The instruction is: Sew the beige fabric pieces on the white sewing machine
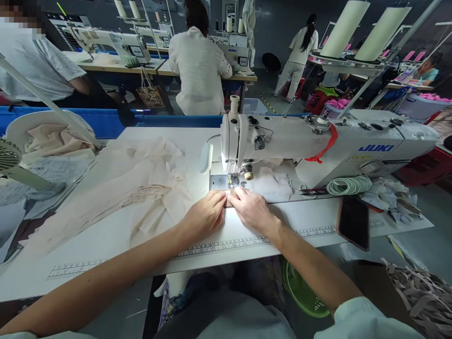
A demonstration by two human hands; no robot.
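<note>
My left hand (pixel 208 209) and my right hand (pixel 252 209) meet just in front of the needle area of a white sewing machine (pixel 282 141). Both have their fingertips pinched on a small piece of beige fabric (pixel 231 192), mostly hidden beneath them. The metal needle plate (pixel 218 181) and the presser foot (pixel 231 181) lie right behind my fingertips. Left of my left hand spreads a layered pile of pale beige fabric pieces (pixel 141 183). More pale cloth (pixel 270 183) lies under the machine arm, beyond my right hand.
A phone (pixel 353 221) lies at the table's right edge beside a coil of pale green cord (pixel 349 185) and fabric scraps (pixel 395 197). Black snips (pixel 314 191) rest near the cord. A small fan (pixel 10 157) stands at left. A green basket (pixel 305 292) sits below. Other people work beyond.
</note>
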